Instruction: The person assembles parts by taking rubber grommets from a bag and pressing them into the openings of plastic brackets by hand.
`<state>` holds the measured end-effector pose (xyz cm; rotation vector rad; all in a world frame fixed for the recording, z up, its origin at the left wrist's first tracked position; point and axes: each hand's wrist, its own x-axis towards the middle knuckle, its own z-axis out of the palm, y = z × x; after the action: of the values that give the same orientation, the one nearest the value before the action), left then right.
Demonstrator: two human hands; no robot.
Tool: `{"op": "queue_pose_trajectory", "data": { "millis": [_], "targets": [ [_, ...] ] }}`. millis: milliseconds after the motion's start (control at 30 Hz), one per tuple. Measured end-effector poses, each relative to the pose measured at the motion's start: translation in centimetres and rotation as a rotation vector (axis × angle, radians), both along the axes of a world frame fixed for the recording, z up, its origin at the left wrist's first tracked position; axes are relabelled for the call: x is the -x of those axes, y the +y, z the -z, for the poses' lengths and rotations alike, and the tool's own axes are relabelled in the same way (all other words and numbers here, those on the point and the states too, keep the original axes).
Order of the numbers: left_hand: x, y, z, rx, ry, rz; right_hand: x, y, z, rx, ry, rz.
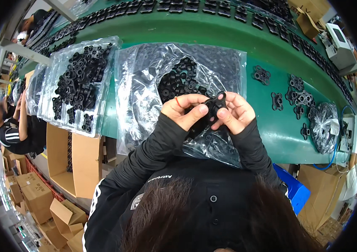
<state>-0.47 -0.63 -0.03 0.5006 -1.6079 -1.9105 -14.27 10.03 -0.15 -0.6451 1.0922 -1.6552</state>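
My left hand (185, 111) and my right hand (236, 113) meet over a clear plastic bag on the green bench. Between them they pinch a black plastic part with ringed ends (218, 101), thumbs pressing on the near side. Fingers cover much of this part, so its full outline is hidden. Just beyond my hands, the torn opening of the clear plastic bag (134, 80) shows a heap of small round black pieces (177, 80). More such pieces show dimly through the film.
To the left, a clear tray (49, 98) holds piled black ringed parts. Several loose black brackets (302, 97) lie to the right beside a bagged bundle (324, 128). Rows of black parts line the bench's far side. A cardboard box (86, 166) stands below left, a blue bin (295, 191) below right.
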Motion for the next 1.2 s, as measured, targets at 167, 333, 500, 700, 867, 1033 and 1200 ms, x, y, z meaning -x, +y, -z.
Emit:
{"op": "queue_pose_trajectory", "data": {
  "millis": [167, 333, 500, 700, 867, 1033, 1200],
  "targets": [
    [0.6, 0.0, 0.5, -0.530, 0.110, 0.095, -0.1, 0.7, 1.2, 0.046, 0.124, 0.096],
    [1.5, 1.3, 0.3, -0.288, 0.097, -0.137, -0.5, 0.6, 1.1, -0.064, 0.264, 0.174],
    [2.2, -1.1, -0.8, 0.590, -0.397, -0.052, 0.2, 0.3, 1.1, -0.087, 0.285, 0.197],
    [2.8, -3.0, 7.0, 1.491, -0.527, -0.476, 0.5, 0.4, 0.5, -0.141, 0.321, 0.238],
    [1.1, -4.3, 3.9, 1.348, -0.718, -0.028, 0.8, 1.0, 0.6, -0.152, 0.325, 0.250],
    [0.9, -4.8, 3.3, 1.214, -0.605, 0.014, 0.0, 0.1, 1.1, 0.022, 0.285, 0.343],
    [1.4, -2.9, 2.5, 0.202, -0.073, -0.159, 0.8, 0.6, 0.1, -0.042, 0.133, 0.242]
  ]
}}
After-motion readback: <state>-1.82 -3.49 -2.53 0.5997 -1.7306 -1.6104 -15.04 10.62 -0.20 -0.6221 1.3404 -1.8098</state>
